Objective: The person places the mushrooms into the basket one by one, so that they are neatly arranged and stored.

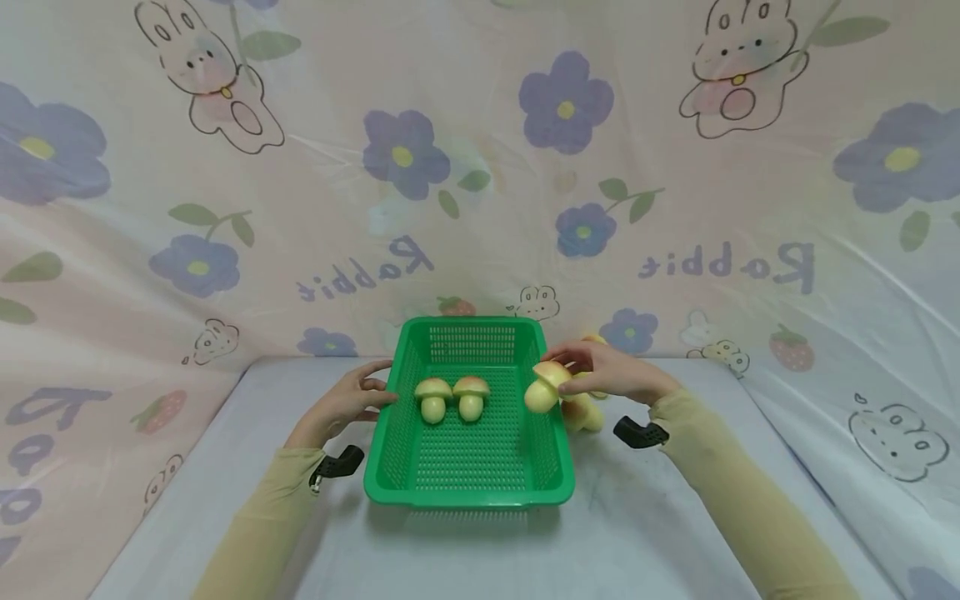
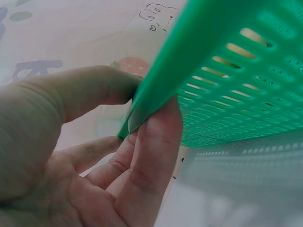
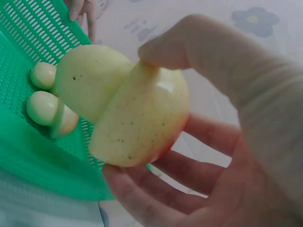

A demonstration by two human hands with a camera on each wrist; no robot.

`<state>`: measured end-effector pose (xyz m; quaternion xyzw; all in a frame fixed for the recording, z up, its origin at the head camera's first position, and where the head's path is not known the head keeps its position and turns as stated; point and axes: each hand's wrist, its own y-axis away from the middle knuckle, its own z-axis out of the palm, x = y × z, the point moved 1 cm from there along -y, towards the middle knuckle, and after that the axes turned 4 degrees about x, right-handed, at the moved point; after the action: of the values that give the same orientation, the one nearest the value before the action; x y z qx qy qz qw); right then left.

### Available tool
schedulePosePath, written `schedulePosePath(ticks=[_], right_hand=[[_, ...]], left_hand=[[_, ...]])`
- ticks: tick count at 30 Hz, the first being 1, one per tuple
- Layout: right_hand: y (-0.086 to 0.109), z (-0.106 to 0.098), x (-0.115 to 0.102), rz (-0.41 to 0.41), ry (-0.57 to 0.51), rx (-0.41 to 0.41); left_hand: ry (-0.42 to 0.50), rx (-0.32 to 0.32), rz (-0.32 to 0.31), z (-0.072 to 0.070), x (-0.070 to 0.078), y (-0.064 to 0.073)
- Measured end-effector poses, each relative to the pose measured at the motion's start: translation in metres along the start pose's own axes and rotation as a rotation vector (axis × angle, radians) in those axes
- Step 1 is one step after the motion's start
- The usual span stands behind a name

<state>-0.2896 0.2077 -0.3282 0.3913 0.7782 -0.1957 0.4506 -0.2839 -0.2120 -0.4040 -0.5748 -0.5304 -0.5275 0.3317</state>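
A green plastic basket [image 1: 468, 498] with slotted walls stands on the table. My left hand [image 1: 343, 404] grips its left rim, thumb on one side and fingers on the other in the left wrist view. Over the basket's right rim, my right hand [image 1: 617, 372] holds a toy mushroom [image 3: 137, 113] by its cap, between thumb and fingers. The mushroom's pale stem points toward the basket's inside. Two similar mushrooms, a left one [image 1: 433, 402] and a right one [image 1: 471, 400], lie side by side in the basket.
More yellowish mushrooms [image 1: 588, 417] lie on the table just right of the basket, partly hidden by the right hand and the rim. A white cloth covers the table [image 1: 637, 517]. Behind it hangs a printed curtain [image 1: 480, 233] with rabbits and flowers.
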Motion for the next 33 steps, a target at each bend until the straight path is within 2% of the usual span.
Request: schedulePosePath(ticks=[11,18,25,33], right_hand=[[-0.032,0.018,-0.006,0.014,0.102,-0.073],[-0.053,0.025,-0.002,0.042,0.09,-0.102],[-0.073,0.03,0.001,0.071,0.247,-0.105],[-0.086,0.034,0.005,0.064,0.307,-0.132]], left_hand=[[0.002,0.001,-0.001,0.001,0.003,0.002],[-0.004,0.006,0.007,0.001,0.001,0.001],[-0.002,0.002,0.012,-0.001,0.0,0.002],[-0.005,-0.01,0.012,0.0,0.006,0.006]])
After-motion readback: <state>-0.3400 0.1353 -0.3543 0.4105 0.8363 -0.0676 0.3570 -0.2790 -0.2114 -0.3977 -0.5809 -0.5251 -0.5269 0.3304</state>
